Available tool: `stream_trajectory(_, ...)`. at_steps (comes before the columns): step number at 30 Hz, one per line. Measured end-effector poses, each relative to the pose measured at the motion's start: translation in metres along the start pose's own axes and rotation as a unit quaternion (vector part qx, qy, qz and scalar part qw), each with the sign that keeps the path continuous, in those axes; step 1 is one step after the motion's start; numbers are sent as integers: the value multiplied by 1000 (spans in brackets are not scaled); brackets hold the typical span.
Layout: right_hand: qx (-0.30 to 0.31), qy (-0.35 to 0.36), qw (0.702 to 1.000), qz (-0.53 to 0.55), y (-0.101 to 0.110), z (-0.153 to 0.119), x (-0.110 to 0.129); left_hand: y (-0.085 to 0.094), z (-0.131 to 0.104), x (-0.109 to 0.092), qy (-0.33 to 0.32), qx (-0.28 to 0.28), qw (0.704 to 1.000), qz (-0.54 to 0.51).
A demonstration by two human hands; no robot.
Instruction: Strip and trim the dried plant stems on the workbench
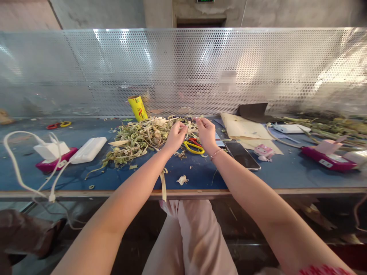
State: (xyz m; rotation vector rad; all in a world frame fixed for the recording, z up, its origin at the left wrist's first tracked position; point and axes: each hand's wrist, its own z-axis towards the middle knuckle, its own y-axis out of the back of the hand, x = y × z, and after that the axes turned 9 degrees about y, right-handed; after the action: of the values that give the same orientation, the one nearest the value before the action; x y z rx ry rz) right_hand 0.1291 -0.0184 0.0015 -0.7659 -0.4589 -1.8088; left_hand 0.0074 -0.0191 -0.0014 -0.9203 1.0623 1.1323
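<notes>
My left hand [177, 134] is closed in a pinch at the right side of a heap of dried plant scraps [137, 141]; what its fingertips grip is too small to make out. Just to the right, my right hand [206, 131] pinches a small whitish piece [197, 119]. The two hands are apart, raised over the blue table [197, 175]. Between and below them lie scissors with yellow and red handles [195, 148], partly hidden by scraps. A pale scrap [182, 179] and a hanging strip [163, 185] are near the front edge.
Behind stands a perforated metal screen [160, 68], with a yellow tube [138, 108] before it. Leftward are a white power bank [88, 149], cables and another pair of scissors [59, 125]. Rightward lie a phone [243, 156], a pink figure [263, 152], brown paper [243, 128] and a magenta power strip [328, 159].
</notes>
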Motion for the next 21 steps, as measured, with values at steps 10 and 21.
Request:
stream_trajectory(10, 114, 50, 985, -118, 3, -2, -2, 4, 4, 2, -68, -34, 982, 175)
stream_trajectory(21, 97, 78, 982, -139, -3, -2, -3, 0, 5, 6, -76, -51, 973, 213)
